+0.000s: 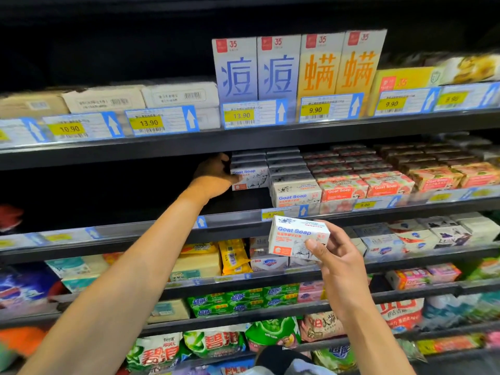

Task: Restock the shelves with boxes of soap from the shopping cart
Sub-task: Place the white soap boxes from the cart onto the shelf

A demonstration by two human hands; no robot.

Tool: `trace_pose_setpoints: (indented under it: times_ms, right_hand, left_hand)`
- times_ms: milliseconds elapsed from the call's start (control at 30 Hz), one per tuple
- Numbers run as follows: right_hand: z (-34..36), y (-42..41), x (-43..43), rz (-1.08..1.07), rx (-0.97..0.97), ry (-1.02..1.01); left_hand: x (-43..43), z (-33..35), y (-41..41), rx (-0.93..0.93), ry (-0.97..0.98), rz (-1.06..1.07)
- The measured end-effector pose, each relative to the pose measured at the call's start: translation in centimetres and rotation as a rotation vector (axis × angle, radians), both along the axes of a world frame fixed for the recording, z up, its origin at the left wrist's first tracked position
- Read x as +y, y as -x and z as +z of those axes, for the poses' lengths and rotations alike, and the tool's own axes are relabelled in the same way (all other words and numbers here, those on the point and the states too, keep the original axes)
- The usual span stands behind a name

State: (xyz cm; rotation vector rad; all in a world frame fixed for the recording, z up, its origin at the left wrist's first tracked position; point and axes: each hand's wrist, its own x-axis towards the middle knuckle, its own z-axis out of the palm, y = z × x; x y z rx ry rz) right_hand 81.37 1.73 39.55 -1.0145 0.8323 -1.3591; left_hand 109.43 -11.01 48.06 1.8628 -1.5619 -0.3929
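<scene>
Shelving underway: left hand [213, 175] reaches into the middle shelf [235, 209], fingers closed round a Goat Soap box [250, 178] at the stack's left end; right hand [334, 255] grips a second box [297, 235] below the shelf edge, prob. next to go in beside it; cart not in view.

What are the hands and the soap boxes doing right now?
Left hand: reaching into the shelf, touching a stacked Goat Soap box.
Right hand: holding a white Goat Soap box in front of the shelf.
Shelf spot left of the stack: dark, looks empty.
</scene>
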Motion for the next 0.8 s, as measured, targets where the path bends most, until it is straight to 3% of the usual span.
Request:
trace_pose_setpoints:
  times_ms: [67, 133, 200, 300, 433, 567, 633, 800]
  right_hand:
    - [0.6, -0.3, 0.0, -0.003, 0.016, 0.02]
    - [1.0, -0.5, -0.1, -0.012, 0.054, 0.049]
    - [1.4, -0.7, -0.2, -0.009, 0.09, 0.085]
    - [2.2, -1.4, -0.3, -0.015, 0.079, 0.146]
    - [2.5, -2.5, -0.2, -0.02, 0.055, 0.196]
    - [2.8, -3.2, -0.3, 0.026, 0.111, 0.262]
    - [2.1, -3.2, -0.5, -0.003, 0.241, 0.344]
    - [-2.3, -2.1, -3.0, -0.237, 0.873, 0.692]
  left_hand:
    - [2.6, 0.6, 1.1, -0.013, 0.108, -0.032]
    - [6.0, 1.5, 2.7, 0.124, 0.192, -0.138]
    - [9.5, 2.0, 4.2, 0.273, 0.184, -0.313]
    - [13.4, 1.6, 5.4, 0.338, 0.068, -0.525]
    - [14.8, 0.5, 5.5, 0.263, 0.052, -0.48]
    - [14.5, 0.9, 4.4, 0.331, 0.058, -0.402]
    - [14.0, 1.0, 3.6, 0.404, 0.084, -0.361]
    - [10.8, 1.4, 1.1, 0.488, 0.209, -0.207]
